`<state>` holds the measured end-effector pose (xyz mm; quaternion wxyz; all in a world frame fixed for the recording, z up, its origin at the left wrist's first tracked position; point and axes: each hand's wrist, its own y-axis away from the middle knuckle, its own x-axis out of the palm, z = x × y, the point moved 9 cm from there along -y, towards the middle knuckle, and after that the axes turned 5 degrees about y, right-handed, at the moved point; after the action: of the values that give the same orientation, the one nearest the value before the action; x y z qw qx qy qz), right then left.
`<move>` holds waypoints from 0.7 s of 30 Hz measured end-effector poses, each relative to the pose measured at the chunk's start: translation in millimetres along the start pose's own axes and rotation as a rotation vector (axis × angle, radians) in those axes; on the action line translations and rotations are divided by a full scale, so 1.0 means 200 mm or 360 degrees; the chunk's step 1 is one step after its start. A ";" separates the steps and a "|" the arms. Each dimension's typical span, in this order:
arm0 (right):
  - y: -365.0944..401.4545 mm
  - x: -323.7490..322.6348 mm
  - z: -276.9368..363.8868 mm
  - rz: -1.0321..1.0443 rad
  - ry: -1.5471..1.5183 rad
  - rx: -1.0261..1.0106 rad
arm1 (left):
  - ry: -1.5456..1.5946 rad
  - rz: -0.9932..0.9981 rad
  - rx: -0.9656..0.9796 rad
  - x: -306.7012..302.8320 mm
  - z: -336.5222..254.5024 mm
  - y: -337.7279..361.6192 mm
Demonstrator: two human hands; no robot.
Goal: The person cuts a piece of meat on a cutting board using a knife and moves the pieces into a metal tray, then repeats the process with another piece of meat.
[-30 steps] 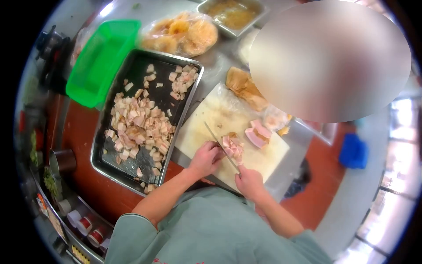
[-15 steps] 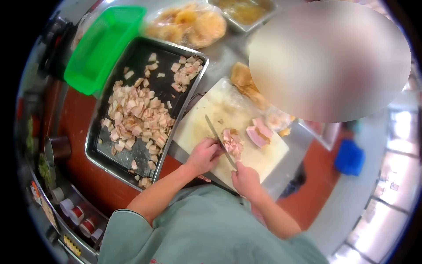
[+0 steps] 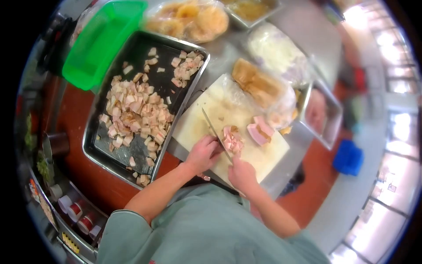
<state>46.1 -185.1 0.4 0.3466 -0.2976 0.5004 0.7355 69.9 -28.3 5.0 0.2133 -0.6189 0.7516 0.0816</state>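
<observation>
My right hand (image 3: 242,174) is wrapped round the handle of a long kitchen knife (image 3: 212,127), whose blade slants up and left over the white cutting board (image 3: 198,115). Curled in close against the blade's left side is my left hand (image 3: 203,154); what its fingers hold is hidden. Small cut pieces of pinkish meat (image 3: 232,140) lie just right of the blade. Further right on the board rests a larger slab of meat (image 3: 259,131) with a brown edge. Left of the board, a dark metal tray (image 3: 178,119) holds a heap of diced meat (image 3: 134,108).
A green plastic basket (image 3: 99,46) stands beyond the tray. Behind the board are a brown block (image 3: 257,81) in plastic, a bag of white and purplish food (image 3: 277,53), a bag of yellowish rounds (image 3: 189,21) and a steel pan (image 3: 248,9). Another steel pan (image 3: 325,115) sits right.
The knife and both hands shift slightly left, still close together. The large blurred shape at upper right is gone, and the bag and steel pan there now show.
</observation>
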 end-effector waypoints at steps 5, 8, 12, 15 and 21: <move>-0.14 -0.08 0.06 -0.0418 -0.0123 -0.0145 | -0.0029 -0.0016 0.0089 0.00 -0.03 0.00; -0.03 -0.11 0.02 -0.0078 -0.0141 0.0016 | 0.0003 -0.0077 0.0049 -0.01 0.00 0.01; 0.08 -0.07 0.00 0.0079 -0.0023 0.0004 | 0.0008 -0.0079 0.0097 -0.01 0.00 0.01; -0.09 0.01 0.05 -0.0257 0.0040 -0.0133 | -0.0011 -0.0091 0.0076 0.00 0.01 0.02; -0.10 -0.15 0.06 -0.0276 -0.0146 -0.0175 | -0.0026 -0.0020 0.0003 0.02 0.03 0.04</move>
<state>78.2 -175.5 16.2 0.4145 -0.3244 0.4154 0.7419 64.1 -27.0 -3.4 0.2206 -0.6227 0.7459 0.0845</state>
